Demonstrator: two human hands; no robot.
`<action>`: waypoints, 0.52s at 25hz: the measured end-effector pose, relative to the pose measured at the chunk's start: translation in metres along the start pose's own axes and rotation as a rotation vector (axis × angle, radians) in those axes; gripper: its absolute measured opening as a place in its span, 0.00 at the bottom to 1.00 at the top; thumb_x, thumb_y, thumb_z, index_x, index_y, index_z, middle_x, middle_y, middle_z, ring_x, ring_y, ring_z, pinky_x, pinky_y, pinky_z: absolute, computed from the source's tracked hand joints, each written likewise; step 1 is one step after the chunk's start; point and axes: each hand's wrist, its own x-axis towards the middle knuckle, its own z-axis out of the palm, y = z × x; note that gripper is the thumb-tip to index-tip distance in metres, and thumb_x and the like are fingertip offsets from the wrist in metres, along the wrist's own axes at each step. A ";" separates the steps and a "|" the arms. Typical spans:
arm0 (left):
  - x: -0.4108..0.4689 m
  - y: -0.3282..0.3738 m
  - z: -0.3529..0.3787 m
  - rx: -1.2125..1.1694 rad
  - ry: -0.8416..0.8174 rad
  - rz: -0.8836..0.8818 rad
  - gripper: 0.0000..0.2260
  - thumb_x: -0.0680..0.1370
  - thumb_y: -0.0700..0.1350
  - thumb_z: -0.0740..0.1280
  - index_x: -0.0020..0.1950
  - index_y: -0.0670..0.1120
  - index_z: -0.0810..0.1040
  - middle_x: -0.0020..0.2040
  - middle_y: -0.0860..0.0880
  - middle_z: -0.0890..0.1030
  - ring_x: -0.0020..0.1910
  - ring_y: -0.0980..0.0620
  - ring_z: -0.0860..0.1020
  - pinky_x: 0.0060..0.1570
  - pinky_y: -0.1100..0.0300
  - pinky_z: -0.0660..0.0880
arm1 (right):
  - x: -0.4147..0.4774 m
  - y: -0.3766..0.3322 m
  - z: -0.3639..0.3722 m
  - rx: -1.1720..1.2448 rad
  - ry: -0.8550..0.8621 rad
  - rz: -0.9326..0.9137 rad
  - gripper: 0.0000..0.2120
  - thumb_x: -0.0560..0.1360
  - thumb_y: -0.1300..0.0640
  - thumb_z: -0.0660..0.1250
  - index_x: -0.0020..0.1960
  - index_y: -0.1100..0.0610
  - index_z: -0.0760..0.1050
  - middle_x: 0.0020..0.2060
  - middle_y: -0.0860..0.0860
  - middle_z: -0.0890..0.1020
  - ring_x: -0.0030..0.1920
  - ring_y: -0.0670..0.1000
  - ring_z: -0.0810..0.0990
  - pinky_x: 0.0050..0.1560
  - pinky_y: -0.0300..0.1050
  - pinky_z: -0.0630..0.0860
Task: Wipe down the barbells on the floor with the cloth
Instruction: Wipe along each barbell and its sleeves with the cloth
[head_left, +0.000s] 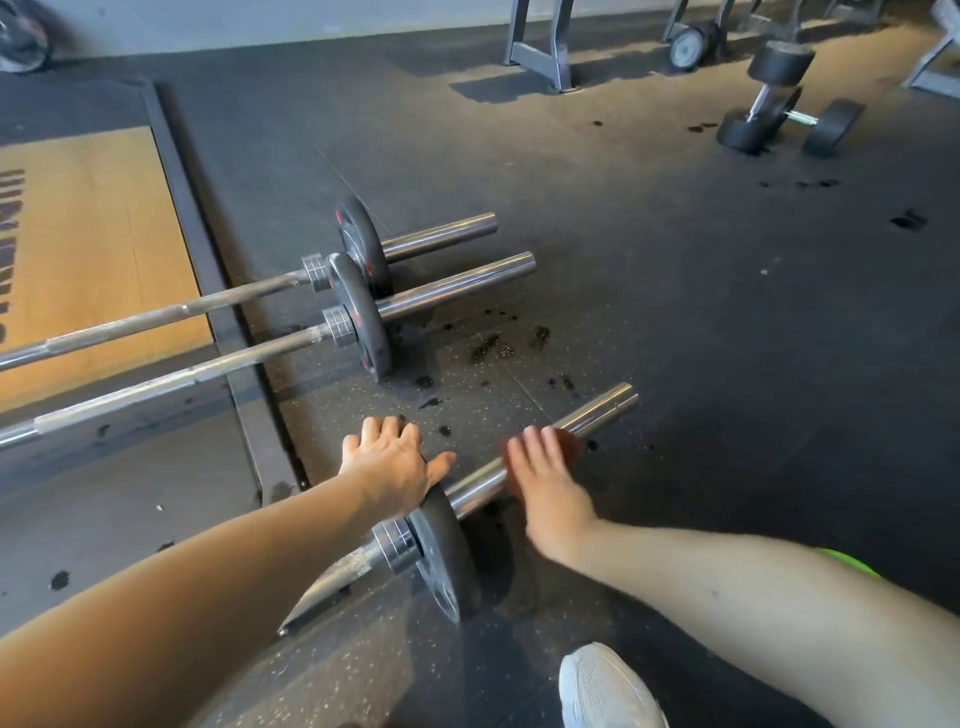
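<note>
On nearest barbell (396, 545) — left grip (389, 467) spread flat on plate (448, 553) | right grip (550, 493) flat, pressing cloth (571, 444) onto sleeve (602, 413)

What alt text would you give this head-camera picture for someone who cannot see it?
A person's right hand presses a reddish cloth on the nearest barbell while the left hand rests on its black plate. Two more barbells lie beyond.
</note>
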 end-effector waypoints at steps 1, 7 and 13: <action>0.001 -0.001 0.001 0.006 -0.007 -0.003 0.33 0.80 0.71 0.48 0.75 0.49 0.66 0.72 0.45 0.68 0.72 0.42 0.62 0.69 0.43 0.64 | -0.009 -0.020 0.008 -0.006 -0.048 -0.111 0.51 0.75 0.66 0.69 0.82 0.51 0.36 0.81 0.52 0.35 0.79 0.58 0.31 0.77 0.55 0.63; 0.004 -0.002 -0.003 -0.026 -0.014 -0.013 0.31 0.81 0.70 0.48 0.75 0.50 0.66 0.72 0.46 0.68 0.72 0.43 0.62 0.69 0.44 0.63 | -0.012 0.012 -0.020 -0.157 -0.143 -0.438 0.51 0.72 0.75 0.66 0.83 0.49 0.43 0.81 0.44 0.35 0.80 0.49 0.32 0.73 0.49 0.67; 0.002 -0.002 -0.005 -0.038 -0.012 -0.012 0.30 0.82 0.68 0.48 0.74 0.49 0.66 0.71 0.45 0.68 0.71 0.42 0.62 0.69 0.44 0.63 | 0.005 0.025 -0.027 0.042 -0.012 0.082 0.49 0.76 0.66 0.71 0.83 0.54 0.41 0.83 0.50 0.40 0.81 0.54 0.36 0.77 0.56 0.64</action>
